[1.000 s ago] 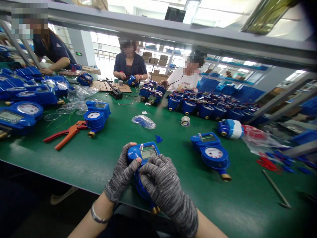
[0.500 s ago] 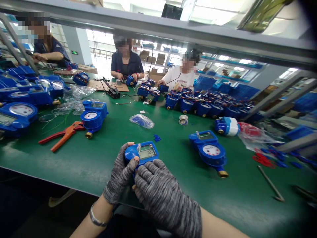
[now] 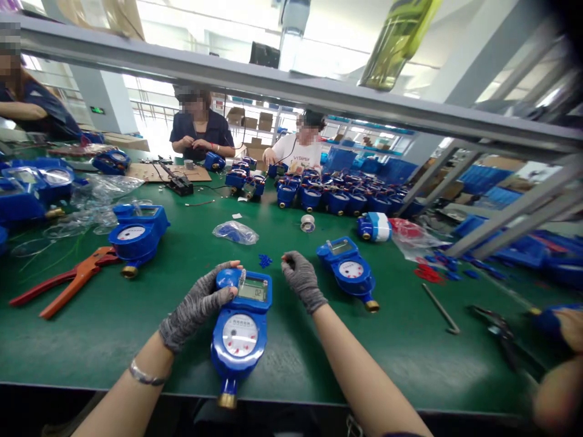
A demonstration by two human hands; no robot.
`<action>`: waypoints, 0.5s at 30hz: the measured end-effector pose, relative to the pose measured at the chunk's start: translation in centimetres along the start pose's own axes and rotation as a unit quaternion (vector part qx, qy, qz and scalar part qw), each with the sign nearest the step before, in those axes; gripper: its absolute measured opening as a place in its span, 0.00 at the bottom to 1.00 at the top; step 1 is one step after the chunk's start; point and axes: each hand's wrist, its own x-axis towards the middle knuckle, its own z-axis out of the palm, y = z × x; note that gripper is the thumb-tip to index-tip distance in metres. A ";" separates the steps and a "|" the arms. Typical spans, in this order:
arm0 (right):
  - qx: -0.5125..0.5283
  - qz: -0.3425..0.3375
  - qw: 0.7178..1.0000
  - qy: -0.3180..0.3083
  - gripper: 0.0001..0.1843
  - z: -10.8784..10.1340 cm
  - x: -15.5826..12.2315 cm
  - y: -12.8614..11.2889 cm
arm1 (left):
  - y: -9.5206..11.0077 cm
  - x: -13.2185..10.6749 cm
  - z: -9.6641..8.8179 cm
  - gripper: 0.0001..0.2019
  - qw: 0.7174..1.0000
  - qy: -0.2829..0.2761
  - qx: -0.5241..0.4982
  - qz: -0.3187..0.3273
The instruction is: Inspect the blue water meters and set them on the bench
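Note:
A blue water meter [image 3: 240, 334] with a small display, a round white dial and a brass end lies on the green table in front of me. My left hand [image 3: 194, 306], in a grey fingerless glove, grips its upper left side, thumb on the rounded cap by the display. To the right of the meter, my right hand [image 3: 303, 280], gloved alike, is off it with fingers curled in; whatever they hold, if anything, is hidden. Small blue pieces [image 3: 265, 261] lie just left of those fingers. Another water meter [image 3: 348, 267] rests to the right of that hand.
Orange-handled cutters [image 3: 77, 276] and a water meter [image 3: 136, 237] lie at left. Behind are a plastic bag [image 3: 235, 232], a wire spool [image 3: 307, 223] and rows of meters [image 3: 337, 197]. A metal rod [image 3: 440, 308] and pliers [image 3: 501, 334] lie right. Co-workers sit across; another person's hand [image 3: 571, 328] shows at right.
My right hand has left the meter's lower part and moved to the right, uncovering the dial. My left hand stays on the meter. The view has shifted to the right.

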 end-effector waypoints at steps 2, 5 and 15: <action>-0.026 0.017 0.999 -0.022 0.10 2.0 1.5 2.0 | -0.1 -0.8 0.4 0.33 0.999 0.041 0.002 -0.002; -0.058 0.030 0.997 -0.042 0.09 4.0 2.3 2.9 | -1.4 -2.8 1.0 0.41 0.992 0.126 -0.010 -0.011; -0.145 0.064 0.985 -0.068 0.11 5.1 3.0 1.7 | -4.9 -3.9 0.2 0.33 0.972 0.199 -0.117 -0.035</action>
